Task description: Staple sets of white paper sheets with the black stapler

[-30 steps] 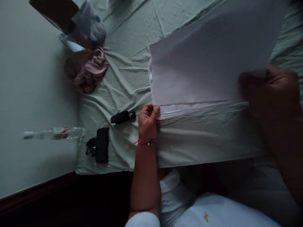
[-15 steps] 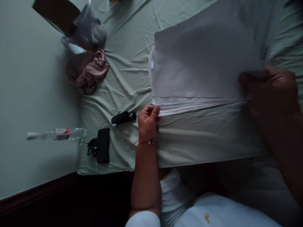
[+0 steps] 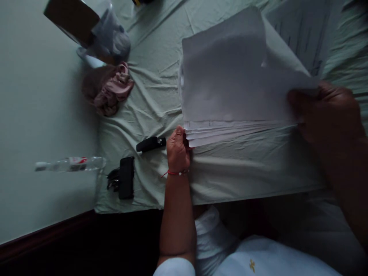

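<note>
A fanned stack of white paper sheets [image 3: 224, 84] is held above the cloth-covered table. My right hand [image 3: 330, 111] grips the stack's lower right corner, thumb on top; its other fingers are partly hidden. The top sheet bends near its right end, uncovering a printed sheet [image 3: 301, 34] behind. At the lower left corner, my left hand [image 3: 176, 149] is closed against the staggered sheet edges. Its thumb lies beside the corner and some fingertips are beneath the paper. A red string bracelet [image 3: 175, 173] circles the left wrist.
Left of my left hand lie a black stapler-like object [image 3: 151, 143], a black case [image 3: 126, 177] and keys [image 3: 113, 179]. A clear bottle [image 3: 76, 164], a pink cloth [image 3: 113, 90], a plastic bag [image 3: 115, 40] and a brown box [image 3: 71, 19] are along the wall.
The top sheet's upper right part has curled leftward, showing more print behind. My left thumb has slid off the paper's corner to its left side. The right hand has barely moved.
</note>
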A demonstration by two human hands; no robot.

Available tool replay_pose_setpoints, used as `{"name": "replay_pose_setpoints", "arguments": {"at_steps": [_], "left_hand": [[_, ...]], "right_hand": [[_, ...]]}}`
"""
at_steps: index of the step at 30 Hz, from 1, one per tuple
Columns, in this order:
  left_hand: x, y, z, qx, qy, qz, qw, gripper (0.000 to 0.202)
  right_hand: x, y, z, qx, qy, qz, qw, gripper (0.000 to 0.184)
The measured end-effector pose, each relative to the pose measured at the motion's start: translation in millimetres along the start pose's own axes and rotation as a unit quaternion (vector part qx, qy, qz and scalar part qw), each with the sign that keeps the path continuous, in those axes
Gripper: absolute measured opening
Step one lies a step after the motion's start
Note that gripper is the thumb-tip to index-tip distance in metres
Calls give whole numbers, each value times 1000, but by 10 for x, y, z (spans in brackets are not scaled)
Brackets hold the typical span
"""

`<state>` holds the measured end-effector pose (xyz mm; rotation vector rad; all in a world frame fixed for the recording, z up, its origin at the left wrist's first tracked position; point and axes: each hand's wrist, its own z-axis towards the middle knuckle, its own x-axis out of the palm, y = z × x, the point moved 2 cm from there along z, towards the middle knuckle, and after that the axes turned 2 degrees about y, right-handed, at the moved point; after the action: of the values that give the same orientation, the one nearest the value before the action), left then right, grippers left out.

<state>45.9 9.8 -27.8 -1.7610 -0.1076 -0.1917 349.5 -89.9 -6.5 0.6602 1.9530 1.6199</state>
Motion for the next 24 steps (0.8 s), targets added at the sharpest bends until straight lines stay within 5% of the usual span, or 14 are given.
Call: {"name": "replay_pose_setpoints", "arguments": {"at_steps": [8,15,24], "left_hand": [[-43,43,41,22,3,6,1000,31],[-28,2,17,-3,-1,4,1000,17],[-12,-21,17,-18,3,21,1000,19]], "right_hand": [[66,113,-58,59,-32,46,997,12],[82,112,-44,28,-4,64,998,33],[23,81,-31,23,1,36,999,36]]}}
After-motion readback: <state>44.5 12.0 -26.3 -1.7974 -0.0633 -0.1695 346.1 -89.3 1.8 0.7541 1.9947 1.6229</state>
